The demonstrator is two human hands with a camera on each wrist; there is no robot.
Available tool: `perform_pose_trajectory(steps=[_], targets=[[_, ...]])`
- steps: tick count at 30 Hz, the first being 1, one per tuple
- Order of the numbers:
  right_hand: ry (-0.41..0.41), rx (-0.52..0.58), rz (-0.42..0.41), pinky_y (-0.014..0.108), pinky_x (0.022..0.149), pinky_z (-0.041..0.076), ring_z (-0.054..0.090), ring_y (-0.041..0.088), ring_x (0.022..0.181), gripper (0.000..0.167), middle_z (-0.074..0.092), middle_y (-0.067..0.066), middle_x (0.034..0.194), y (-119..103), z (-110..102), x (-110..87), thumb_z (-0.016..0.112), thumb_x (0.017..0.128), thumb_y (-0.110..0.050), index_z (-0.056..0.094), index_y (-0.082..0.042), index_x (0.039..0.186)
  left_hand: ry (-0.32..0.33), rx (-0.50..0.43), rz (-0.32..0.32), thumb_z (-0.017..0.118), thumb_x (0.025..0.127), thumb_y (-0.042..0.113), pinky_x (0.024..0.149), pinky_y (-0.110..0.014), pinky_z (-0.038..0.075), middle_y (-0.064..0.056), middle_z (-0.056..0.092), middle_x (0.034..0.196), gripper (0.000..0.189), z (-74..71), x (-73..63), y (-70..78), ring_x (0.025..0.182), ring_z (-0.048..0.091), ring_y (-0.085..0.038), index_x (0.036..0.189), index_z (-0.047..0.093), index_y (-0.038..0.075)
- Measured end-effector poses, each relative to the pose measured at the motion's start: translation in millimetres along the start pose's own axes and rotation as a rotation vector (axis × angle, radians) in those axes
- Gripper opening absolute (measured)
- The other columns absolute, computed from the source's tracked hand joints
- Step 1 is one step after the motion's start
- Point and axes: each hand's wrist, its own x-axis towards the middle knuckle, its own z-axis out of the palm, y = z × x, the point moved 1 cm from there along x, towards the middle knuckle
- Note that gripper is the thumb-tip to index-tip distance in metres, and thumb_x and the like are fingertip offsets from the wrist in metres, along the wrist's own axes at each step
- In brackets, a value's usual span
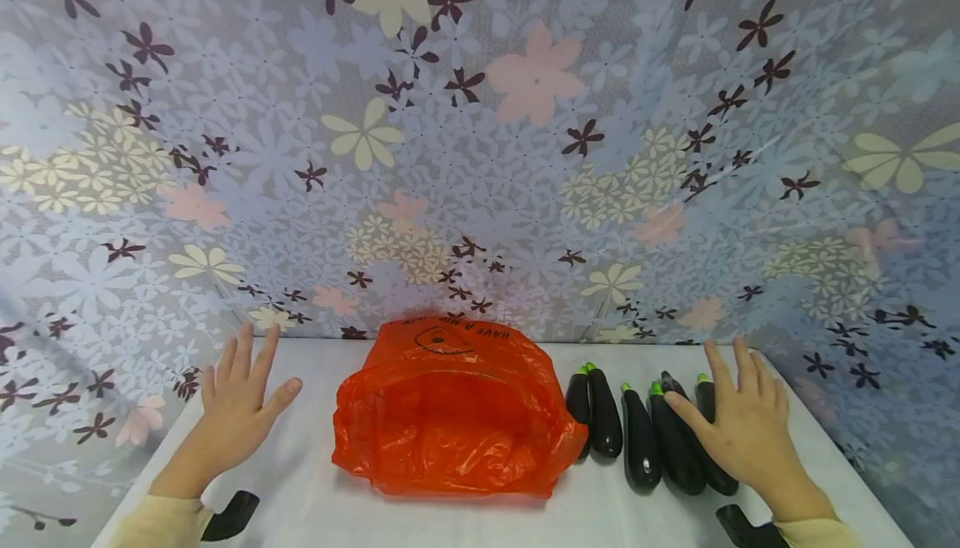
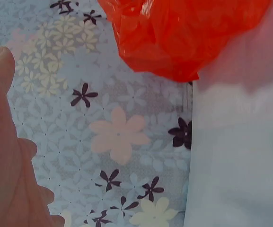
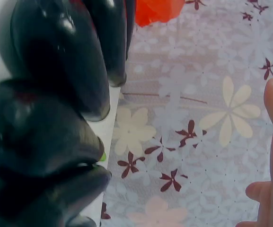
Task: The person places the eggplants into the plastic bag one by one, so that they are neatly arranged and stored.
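A red plastic bag (image 1: 450, 440) with black print lies at the middle of the white table, its wide mouth facing me and its red inner side showing. Just right of it, several dark, glossy eggplants (image 1: 640, 448) with green stem ends lie side by side. To the left of the bag my left hand (image 1: 236, 411) is held up with fingers spread, touching nothing. My right hand (image 1: 750, 431), also spread, hovers over the rightmost eggplants and partly hides them. The right wrist view shows eggplants (image 3: 56, 52) close up, apart from the fingers.
The white table (image 1: 300, 515) narrows toward its far edge. Flower-patterned cloth (image 1: 480, 156) hangs behind it and along both sides. A black strap piece (image 1: 231, 516) sits at the left wrist, and another (image 1: 742, 527) at the right.
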Motion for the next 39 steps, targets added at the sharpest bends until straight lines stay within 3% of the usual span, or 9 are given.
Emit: perform_pose_trajectory(steps=[11,17,24,39], targets=[[0.035,0.047,-0.009,0.08,0.098,0.016,0.018,0.065,0.134,0.09,0.012,0.039,0.156,-12,11,-5.5,0.055,0.098,-0.055,0.018,0.0,0.159,0.018,-0.083,-0.008,0.047,0.103,0.044,0.103,-0.08,-0.005,-0.03,-0.004,0.163,0.081,12.3,-9.5,11.4,0.145,-0.002,-0.057,0.162,0.003,0.012],[0.038,0.068,-0.002,0.079,0.099,0.016,0.02,0.066,0.133,0.087,0.015,0.04,0.154,-22,15,-7.9,0.055,0.099,-0.054,0.023,0.004,0.156,0.029,-0.108,-0.003,0.048,0.104,0.04,0.104,-0.079,0.001,-0.031,0.0,0.162,0.079,19.4,-12.0,14.7,0.143,0.002,-0.059,0.163,0.003,0.013],[0.039,0.151,0.02,0.079,0.096,0.019,0.021,0.066,0.13,0.081,0.019,0.039,0.153,-31,18,-9.9,0.053,0.102,-0.047,0.021,0.002,0.157,0.065,-0.19,0.018,0.049,0.104,0.035,0.106,-0.078,0.003,-0.034,0.008,0.16,0.075,26.4,-14.8,19.7,0.143,0.008,-0.059,0.161,0.009,0.006],[0.023,0.259,0.108,0.072,0.099,0.027,0.029,0.059,0.13,0.077,0.038,0.037,0.142,-54,31,-9.1,0.052,0.103,-0.045,0.026,0.007,0.154,0.058,-0.378,0.034,0.048,0.105,0.025,0.11,-0.073,0.01,-0.03,0.013,0.162,0.071,43.8,-10.9,21.3,0.144,0.013,-0.056,0.159,0.011,-0.001]])
